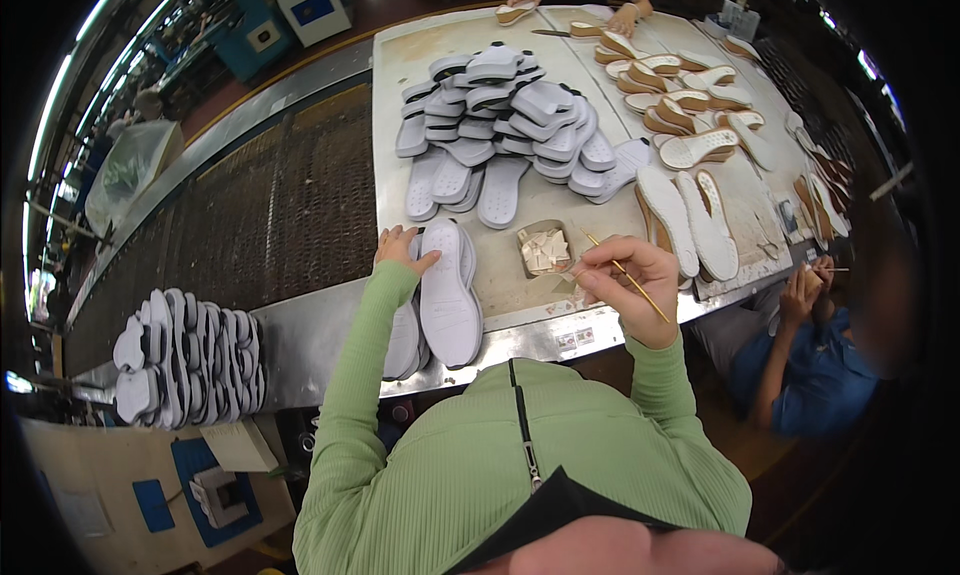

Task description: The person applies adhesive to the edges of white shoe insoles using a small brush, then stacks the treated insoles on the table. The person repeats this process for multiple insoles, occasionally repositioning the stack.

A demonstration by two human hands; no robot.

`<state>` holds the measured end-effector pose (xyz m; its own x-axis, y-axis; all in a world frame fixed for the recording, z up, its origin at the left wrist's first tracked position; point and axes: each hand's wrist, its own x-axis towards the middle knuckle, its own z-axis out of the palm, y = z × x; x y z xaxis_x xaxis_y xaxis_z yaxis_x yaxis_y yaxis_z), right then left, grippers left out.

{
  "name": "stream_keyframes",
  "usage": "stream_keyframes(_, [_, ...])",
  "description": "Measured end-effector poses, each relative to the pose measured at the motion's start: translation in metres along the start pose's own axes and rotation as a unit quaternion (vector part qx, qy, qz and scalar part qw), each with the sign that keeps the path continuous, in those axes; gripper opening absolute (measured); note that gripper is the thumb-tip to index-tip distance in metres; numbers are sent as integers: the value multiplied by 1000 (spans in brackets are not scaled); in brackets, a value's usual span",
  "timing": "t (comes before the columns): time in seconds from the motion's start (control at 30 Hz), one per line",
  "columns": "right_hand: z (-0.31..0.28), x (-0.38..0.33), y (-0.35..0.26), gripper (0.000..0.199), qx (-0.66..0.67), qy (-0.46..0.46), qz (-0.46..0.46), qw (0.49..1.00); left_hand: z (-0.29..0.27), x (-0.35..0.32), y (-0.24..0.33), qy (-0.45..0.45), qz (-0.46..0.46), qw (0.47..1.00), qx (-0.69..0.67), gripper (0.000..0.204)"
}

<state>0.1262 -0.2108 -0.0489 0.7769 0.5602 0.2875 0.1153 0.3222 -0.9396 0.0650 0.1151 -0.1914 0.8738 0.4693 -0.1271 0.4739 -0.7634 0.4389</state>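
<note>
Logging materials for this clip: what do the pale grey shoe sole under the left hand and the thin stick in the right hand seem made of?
Pale grey shoe sole: likely moulded foam or rubber, matte, smooth, even-coloured. Thin stick in the right hand: probably wood or bamboo, tan and straight. The left hand rests on the sole's tip.

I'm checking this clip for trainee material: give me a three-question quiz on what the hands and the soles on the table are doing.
1. True or false: the left hand rests on a white rubber shoe sole lying at the metal table edge.
2. What does the right hand hold? A) scissors B) thin yellow stick C) cloth
3. Fill in: the small tray of pale glue sits between the two ____.

Key: 1 true; 2 B; 3 hands
</note>
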Motion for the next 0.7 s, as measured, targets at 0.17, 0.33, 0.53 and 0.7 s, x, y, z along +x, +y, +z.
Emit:
stream_keyframes(0.17, [-13,-10,-3,16,28,25,-9,999,12,37,11,-93,4,989,116,86])
stream_keyframes(0.33, [-18,-16,7,21,62,68,13,996,13,49,11,-145,-44,978,146,89])
stream_keyframes(0.53, [-25,-12,9,25,41,156,-66,985,10,35,18,-24,-5,993,114,79])
stream_keyframes(0.7, [-39,-1,11,25,-6,130,-143,981,-11,17,29,-16,30,957,-289,60])
